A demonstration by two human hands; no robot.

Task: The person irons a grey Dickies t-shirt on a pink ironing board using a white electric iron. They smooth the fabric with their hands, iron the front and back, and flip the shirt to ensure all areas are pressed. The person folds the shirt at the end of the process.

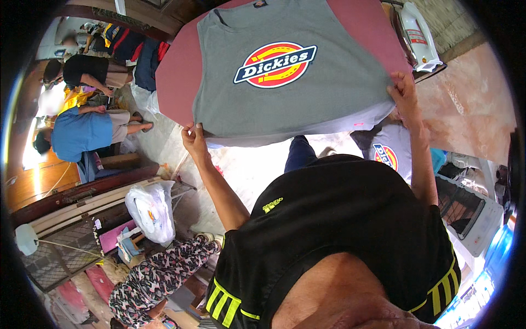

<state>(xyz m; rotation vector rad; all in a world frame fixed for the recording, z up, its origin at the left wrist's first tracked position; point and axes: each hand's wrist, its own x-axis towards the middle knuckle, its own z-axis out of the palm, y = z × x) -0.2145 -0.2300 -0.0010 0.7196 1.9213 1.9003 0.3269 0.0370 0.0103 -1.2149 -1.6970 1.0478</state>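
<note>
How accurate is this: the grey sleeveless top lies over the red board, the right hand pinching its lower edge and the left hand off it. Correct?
One slip: the head view shows the left hand pinching the lower edge too, at the left. The grey sleeveless top does lie over the red board, with the right hand pinching that edge.

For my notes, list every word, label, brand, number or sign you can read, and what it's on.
I won't copy wording or brands.
Grey vest: white lettering on a red, yellow and blue badge.
Hem tag: too small to read.
Grey garment below: similar badge, partly hidden.
Black shirt: yellow chest lettering.
White appliance: red print, too small.
</note>
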